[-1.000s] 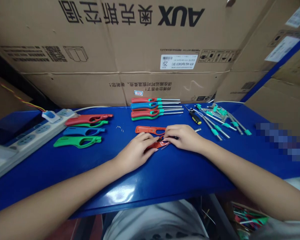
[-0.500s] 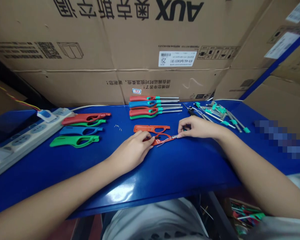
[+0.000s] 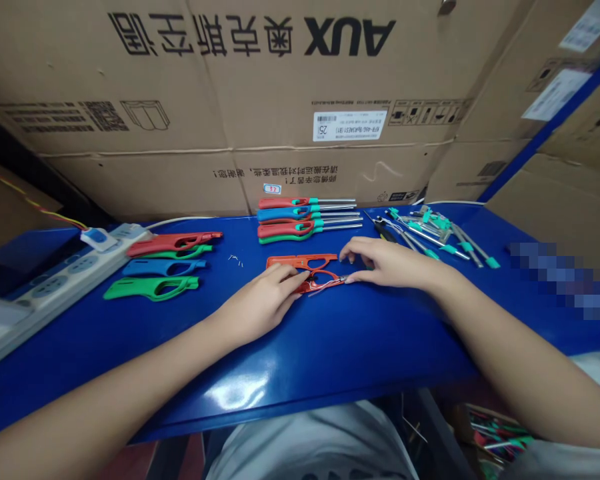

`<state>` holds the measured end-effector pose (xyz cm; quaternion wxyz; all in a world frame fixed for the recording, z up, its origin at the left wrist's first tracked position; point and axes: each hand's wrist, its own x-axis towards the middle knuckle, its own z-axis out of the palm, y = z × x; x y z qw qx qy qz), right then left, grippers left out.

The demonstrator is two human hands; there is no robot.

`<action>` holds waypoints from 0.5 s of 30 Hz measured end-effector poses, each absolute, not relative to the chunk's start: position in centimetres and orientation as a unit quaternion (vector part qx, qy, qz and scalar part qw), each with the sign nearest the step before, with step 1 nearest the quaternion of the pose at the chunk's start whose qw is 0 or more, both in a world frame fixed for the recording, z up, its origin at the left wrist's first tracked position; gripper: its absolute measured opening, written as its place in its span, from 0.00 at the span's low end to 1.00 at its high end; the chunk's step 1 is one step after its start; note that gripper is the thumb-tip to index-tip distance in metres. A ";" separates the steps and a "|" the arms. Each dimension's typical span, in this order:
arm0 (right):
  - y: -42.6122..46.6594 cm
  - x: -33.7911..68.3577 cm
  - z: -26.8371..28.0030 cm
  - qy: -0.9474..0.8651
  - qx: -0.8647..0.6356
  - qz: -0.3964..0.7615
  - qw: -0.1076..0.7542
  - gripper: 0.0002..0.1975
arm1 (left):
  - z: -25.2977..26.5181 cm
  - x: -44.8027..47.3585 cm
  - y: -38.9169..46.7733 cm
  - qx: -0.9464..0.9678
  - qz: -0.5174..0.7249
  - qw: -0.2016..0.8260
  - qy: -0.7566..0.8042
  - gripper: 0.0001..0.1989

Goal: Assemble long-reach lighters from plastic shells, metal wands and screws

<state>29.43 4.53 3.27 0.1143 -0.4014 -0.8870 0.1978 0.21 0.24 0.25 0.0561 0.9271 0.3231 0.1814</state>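
Note:
My left hand holds down an orange lighter casing half on the table, its fingers closed around the handle end. Thin white wires and a dark part show inside this half; the rest is under my fingers. At the casing's front end, my right hand has its thumb and fingers apart, the thumb at the small metal piece there. Whether the thumb touches it, I cannot tell. Just behind lies a second orange casing half, partly covered by my left fingers.
Assembled lighters lie stacked at the back. Red, green and blue casings rest beside a power strip on the left. Metal tubes with teal ends and a screwdriver are at right. Small screws lie left of centre.
My right thumb and fingers have spread from their pinch at the casing's metal end. My left hand still holds the casing. The view has shifted slightly.

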 end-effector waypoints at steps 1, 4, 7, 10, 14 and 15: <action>4.3 29.1 3.2 -0.893 -0.388 0.191 0.125 0.19 | 0.3 0.1 0.3 0.927 0.182 0.065 0.320 0.17; 3.4 27.7 2.9 -0.914 -0.341 0.175 0.129 0.13 | 0.4 0.1 0.3 0.931 0.174 0.086 0.310 0.16; 2.9 26.4 2.3 -0.928 -0.315 0.165 0.116 0.07 | 0.5 0.1 0.4 0.933 0.168 0.092 0.305 0.16; 2.9 26.0 1.8 -0.926 -0.300 0.185 0.133 0.05 | 0.6 0.2 0.3 0.936 0.157 0.085 0.303 0.16; 3.2 26.2 1.7 -0.900 -0.318 0.239 0.176 0.06 | 0.8 0.3 0.2 0.937 0.144 0.080 0.308 0.16; 3.2 26.2 1.7 -0.892 -0.333 0.250 0.179 0.06 | 0.9 0.2 0.1 0.937 0.142 0.081 0.309 0.16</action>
